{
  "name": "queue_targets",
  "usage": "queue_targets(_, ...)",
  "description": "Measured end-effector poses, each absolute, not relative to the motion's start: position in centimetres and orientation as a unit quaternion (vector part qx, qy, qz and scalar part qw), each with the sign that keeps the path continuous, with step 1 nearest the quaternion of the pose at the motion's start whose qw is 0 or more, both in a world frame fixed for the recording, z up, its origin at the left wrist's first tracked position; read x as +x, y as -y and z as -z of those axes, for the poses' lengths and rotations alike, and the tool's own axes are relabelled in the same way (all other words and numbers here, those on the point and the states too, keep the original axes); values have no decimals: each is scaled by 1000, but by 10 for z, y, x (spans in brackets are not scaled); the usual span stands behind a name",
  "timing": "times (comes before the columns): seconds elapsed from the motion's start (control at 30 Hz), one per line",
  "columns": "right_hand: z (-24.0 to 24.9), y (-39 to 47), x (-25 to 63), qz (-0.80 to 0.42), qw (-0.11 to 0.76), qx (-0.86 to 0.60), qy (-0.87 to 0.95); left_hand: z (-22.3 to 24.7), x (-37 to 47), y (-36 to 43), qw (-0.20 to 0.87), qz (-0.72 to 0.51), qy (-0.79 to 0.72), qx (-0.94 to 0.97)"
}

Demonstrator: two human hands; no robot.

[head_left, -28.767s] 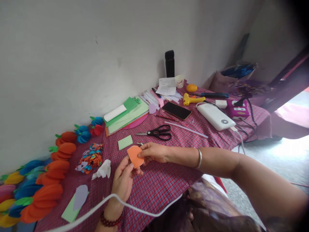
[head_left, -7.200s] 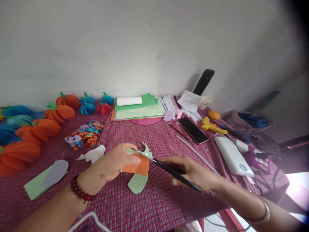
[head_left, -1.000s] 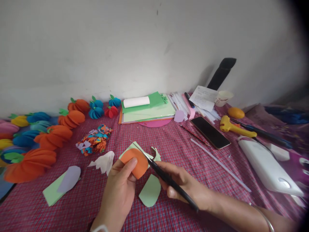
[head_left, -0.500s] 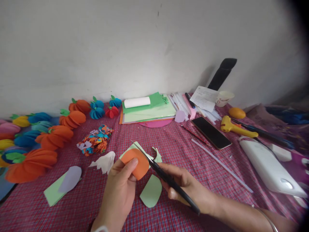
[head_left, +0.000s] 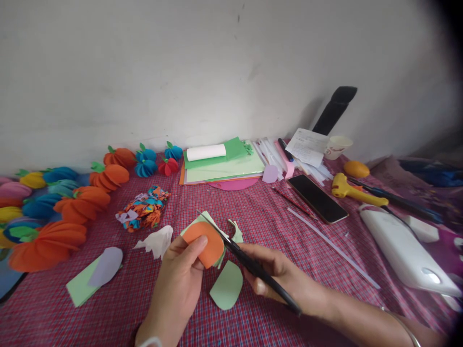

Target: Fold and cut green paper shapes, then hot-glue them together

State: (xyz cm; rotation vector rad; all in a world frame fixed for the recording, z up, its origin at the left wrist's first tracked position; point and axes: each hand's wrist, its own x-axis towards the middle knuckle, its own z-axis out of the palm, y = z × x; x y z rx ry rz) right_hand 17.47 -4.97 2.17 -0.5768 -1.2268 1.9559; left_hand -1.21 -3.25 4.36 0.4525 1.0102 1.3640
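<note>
My left hand (head_left: 181, 279) pinches a rounded orange paper piece (head_left: 208, 245) laid over light green paper (head_left: 201, 218). Black scissors (head_left: 249, 262) are gripped in my right hand (head_left: 278, 277), their blades running along the right edge of the orange piece, over the green paper. A strip of green paper hangs just below the blades. On the cloth under my hands lies a rounded light green cutout (head_left: 227, 285). Behind the blades is a curled green scrap (head_left: 236, 232). A crumpled white scrap (head_left: 155, 242) rests left of my left hand.
Paper pumpkins (head_left: 50, 246) line the left side, near a pile of colourful scraps (head_left: 146, 208). Stacked paper sheets (head_left: 224, 168) lie by the wall. At right are a phone (head_left: 317, 198), a yellow glue gun (head_left: 356, 192), a white device (head_left: 405, 248) and a paper cup (head_left: 338, 147).
A cut green strip now shows below the blades beside the orange piece. Both hands stay almost in the same place; the view has shifted slightly.
</note>
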Motion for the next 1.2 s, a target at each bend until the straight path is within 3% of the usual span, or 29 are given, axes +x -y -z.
queue_targets(0.27, -28, 45, 182, -760, 345, -208, 510, -44, -10, 35, 678, -536, -448, 230)
queue_targets(1.2, -12, 51, 188, -757, 361, -257, 480, -45, -12, 38, 701, -505, -440, 246)
